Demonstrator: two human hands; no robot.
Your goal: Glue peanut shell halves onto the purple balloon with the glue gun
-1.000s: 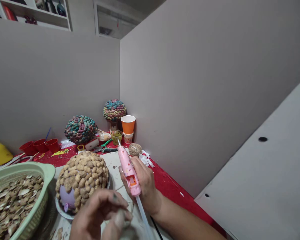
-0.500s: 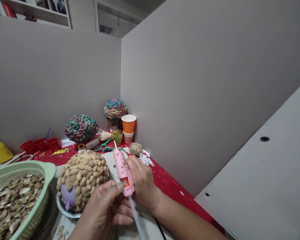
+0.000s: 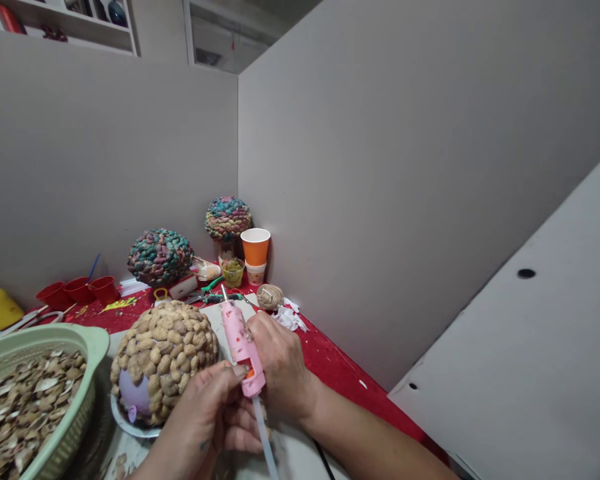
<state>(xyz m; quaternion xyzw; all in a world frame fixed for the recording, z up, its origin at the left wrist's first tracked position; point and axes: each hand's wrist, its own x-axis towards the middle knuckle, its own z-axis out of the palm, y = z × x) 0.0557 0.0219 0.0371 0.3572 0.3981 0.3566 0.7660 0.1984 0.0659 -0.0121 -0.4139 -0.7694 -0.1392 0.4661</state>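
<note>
A pink hot glue gun (image 3: 240, 340) with a metal nozzle points up and away from me, a clear glue stick (image 3: 263, 427) running out of its back end. My right hand (image 3: 280, 357) is wrapped round its far side, hiding the handle. The thumb of my left hand (image 3: 213, 403) presses into the orange-lined slot in the gun's body, while the other fingers curl beneath it. Just left of the gun, a purple balloon (image 3: 134, 392) covered with peanut shells (image 3: 167, 350) rests on a shallow pale dish (image 3: 130, 430). Some purple still shows at its lower left, beside the knot.
A green basket (image 3: 97, 347) of broken shells stands at left. Behind are red cups (image 3: 104, 290), a coloured shell ball (image 3: 160, 257), another on a stand (image 3: 227, 220), an orange cup (image 3: 255, 248), green-handled pliers (image 3: 225, 298) and twine (image 3: 270, 297). Grey panels (image 3: 380, 167) enclose the table.
The left thumb has pushed further into the glue gun's slot. The gun and both hands have shifted slightly left and down in view; the whole scene has drifted slightly left too.
</note>
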